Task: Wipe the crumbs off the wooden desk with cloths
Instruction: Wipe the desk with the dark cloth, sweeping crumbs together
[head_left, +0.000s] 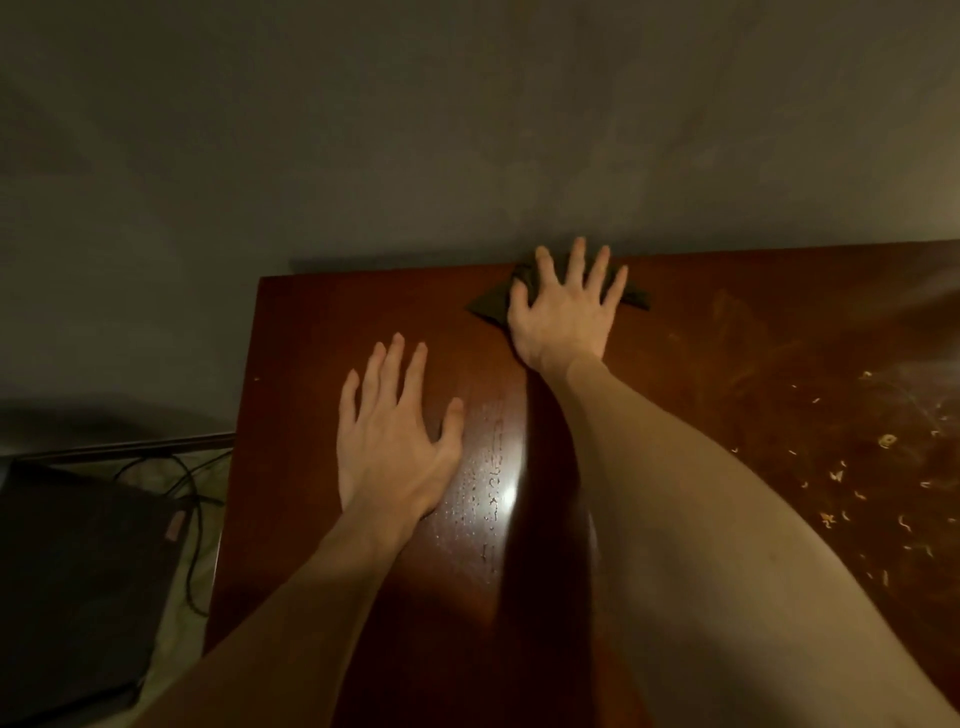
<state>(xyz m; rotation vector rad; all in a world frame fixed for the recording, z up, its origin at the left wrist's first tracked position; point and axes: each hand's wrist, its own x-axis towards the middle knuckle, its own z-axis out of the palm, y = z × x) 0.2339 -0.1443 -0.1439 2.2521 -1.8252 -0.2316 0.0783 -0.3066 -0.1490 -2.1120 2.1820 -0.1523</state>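
Our right hand (563, 312) lies flat with its fingers fanned out, pressing a dark cloth (491, 304) onto the far edge of the wooden desk (322, 338), right against the wall (467, 130). Our left hand (395, 436) rests nearer to us, palm down and fingers spread, holding nothing. The crumbs (883, 488) lie scattered well to the right of the cloth, toward the near right part of the top, so most of the wiping looks undone. To do this stroke well, we judge it best to keep the palm flat on the cloth and draw it rightward and toward us in one long sweep, gathering the crumbs into a pile, not flicking them about. The wall closes off the far side, so nothing can be pushed that way. The left edge drops to a dark case (78, 561) and cables (192, 499) below, a poor place to let crumbs fall. The middle of the desk has open room, with fine droplets (488, 499) shining under the glare between our arms. The left hand can brace us there as we reach across.
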